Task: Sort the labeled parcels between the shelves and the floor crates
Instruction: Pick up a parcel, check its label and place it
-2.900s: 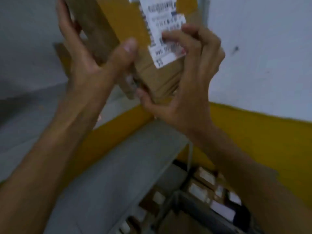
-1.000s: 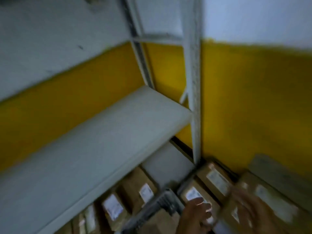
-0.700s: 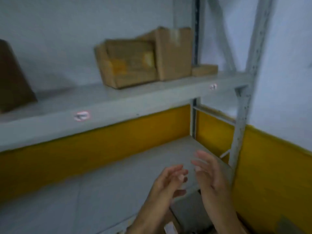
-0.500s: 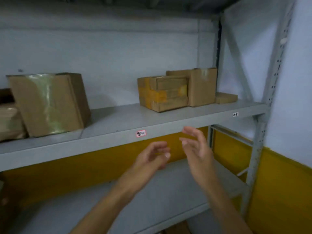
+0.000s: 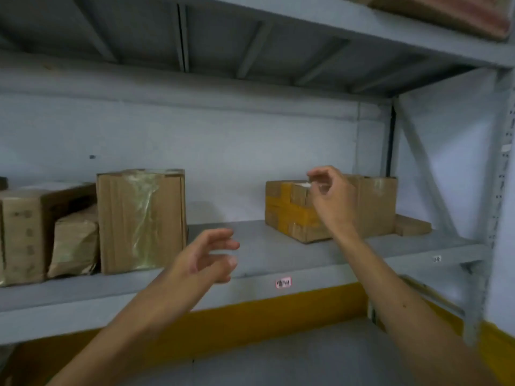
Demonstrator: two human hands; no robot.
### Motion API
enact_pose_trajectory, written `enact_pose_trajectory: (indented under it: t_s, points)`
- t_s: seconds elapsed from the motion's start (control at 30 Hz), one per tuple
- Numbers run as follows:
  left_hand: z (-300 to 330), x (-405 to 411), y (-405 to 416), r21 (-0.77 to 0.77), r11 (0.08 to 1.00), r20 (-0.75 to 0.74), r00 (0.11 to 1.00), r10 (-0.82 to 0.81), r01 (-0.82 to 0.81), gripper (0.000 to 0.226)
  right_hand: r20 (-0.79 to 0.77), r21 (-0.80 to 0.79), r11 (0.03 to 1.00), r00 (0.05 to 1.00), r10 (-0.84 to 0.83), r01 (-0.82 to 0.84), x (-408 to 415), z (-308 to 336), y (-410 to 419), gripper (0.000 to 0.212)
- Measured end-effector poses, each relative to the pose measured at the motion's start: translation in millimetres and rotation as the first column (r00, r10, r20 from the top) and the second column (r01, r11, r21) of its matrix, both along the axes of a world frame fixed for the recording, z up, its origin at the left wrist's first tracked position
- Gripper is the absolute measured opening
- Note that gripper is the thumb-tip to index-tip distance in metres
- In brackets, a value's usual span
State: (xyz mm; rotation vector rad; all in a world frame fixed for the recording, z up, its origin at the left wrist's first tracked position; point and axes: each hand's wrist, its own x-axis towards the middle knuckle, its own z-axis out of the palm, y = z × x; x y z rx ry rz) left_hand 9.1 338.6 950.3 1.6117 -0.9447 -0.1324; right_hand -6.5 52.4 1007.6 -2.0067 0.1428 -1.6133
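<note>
Up at 2 o'clock on the middle grey shelf (image 5: 278, 252) sits the parcel with yellow tape (image 5: 289, 211), a low brown box lying flat, touching a taller plain box (image 5: 376, 207) on its 3 o'clock side; a small flat box (image 5: 412, 228) lies just beyond that, near the shelf post (image 5: 498, 190). Our right hand (image 5: 330, 197) is raised in front of the yellow-taped parcel, its fingers (image 5: 320, 174) curled loosely with the tips near the top edge by a white label (image 5: 301, 185); we cannot tell whether they touch the cardboard, and they grip nothing that we can see. Our left hand (image 5: 206, 259) hovers lower, toward 8 o'clock from the parcel, over the shelf's front lip, fingers spread and half bent, holding nothing. At 9 o'clock stands an upright box wrapped in clear tape (image 5: 142, 221), with a crumpled package (image 5: 73, 243) and a larger dark carton (image 5: 25, 232) pressed beside it. A small red-edged tag (image 5: 283, 282) is stuck on the shelf's front edge at 6 o'clock from the parcel. Below, a yellow wall band (image 5: 250, 319) and a lower shelf (image 5: 306, 358) show between our forearms
</note>
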Motion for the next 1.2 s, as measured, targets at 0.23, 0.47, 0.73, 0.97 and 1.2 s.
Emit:
enact_pose_trajectory:
  t_s: [0.23,0.47,0.73,0.97,1.2]
  points:
    - [-14.4,78.8,-8.6,-0.023,0.999,-0.017,0.999,0.030,-0.030,0.108,-0.598,-0.356,0.891,0.663,-0.450,0.283,125.4,10.1,-109.3,0.061]
    - [-1.2,105.9,-61.3,-0.159,0.983,-0.433,0.901,0.012,-0.090,0.074,-0.143,-0.620,0.743,0.894,-0.424,0.254,105.6,-38.3,-32.3,0.026]
    - [-22.0,105.0,-119.4,-0.495,0.868,-0.721,0.570,-0.394,-0.026,0.040,0.146,-0.570,0.819,0.989,0.021,0.067,17.2,-67.3,53.8,0.033]
    - [-19.7,91.0,-122.1,-0.509,0.850,-0.534,0.825,-0.186,-0.138,0.073,-0.318,0.296,0.850,0.794,0.518,-0.436,26.8,-2.4,-14.6,0.068]
    - [10.5,68.4,-133.7,-0.324,0.940,-0.367,0.930,-0.022,-0.106,0.092,-0.353,0.268,0.901,0.836,0.420,-0.340,32.6,-69.1,9.2,0.079]
